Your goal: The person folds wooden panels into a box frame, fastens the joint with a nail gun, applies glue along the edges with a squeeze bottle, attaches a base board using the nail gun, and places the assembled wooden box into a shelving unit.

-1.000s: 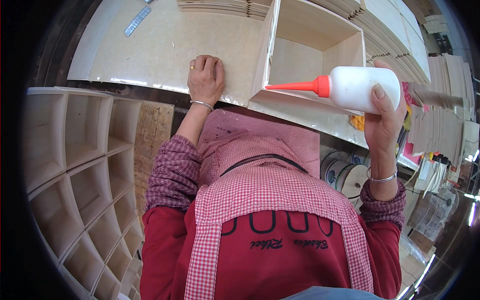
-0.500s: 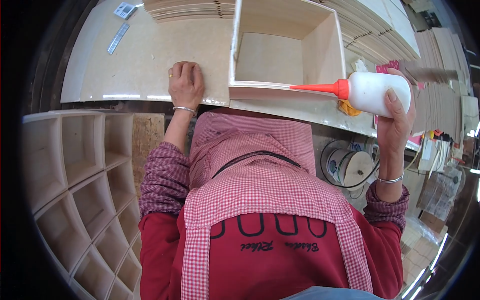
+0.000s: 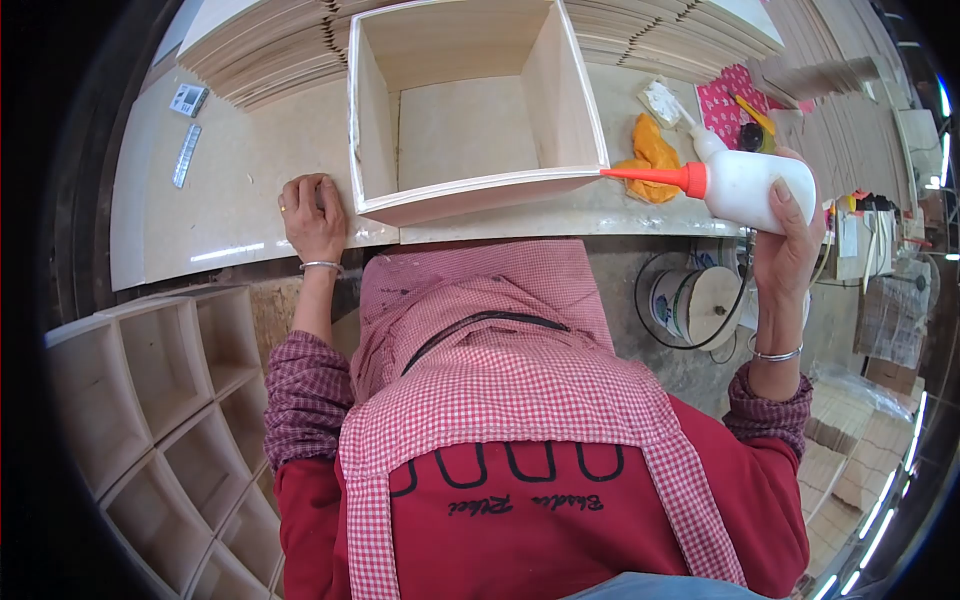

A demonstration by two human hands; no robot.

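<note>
In the head view my right hand (image 3: 790, 220) is wrapped round a white glue bottle (image 3: 745, 190), held on its side with the red nozzle (image 3: 655, 178) pointing left. The nozzle tip is at the front right corner of a pale wooden box (image 3: 480, 190); whether it touches is hard to tell. White glue shows along the box's rim. The box stands open side up on the workbench (image 3: 240, 225). My left hand (image 3: 314, 215) rests on the bench left of the box, fingers curled under, with nothing seen in them.
Stacks of thin wooden panels (image 3: 270, 55) line the back of the bench. An orange cloth (image 3: 652, 160) and a second white bottle (image 3: 707, 143) lie right of the box. Wooden compartment boxes (image 3: 160, 360) stand at lower left, a round tub (image 3: 700, 305) below the bench.
The nozzle tip has moved right along the box's front rim to its right corner. The view has swung, so bench, box and left hand appear shifted left.
</note>
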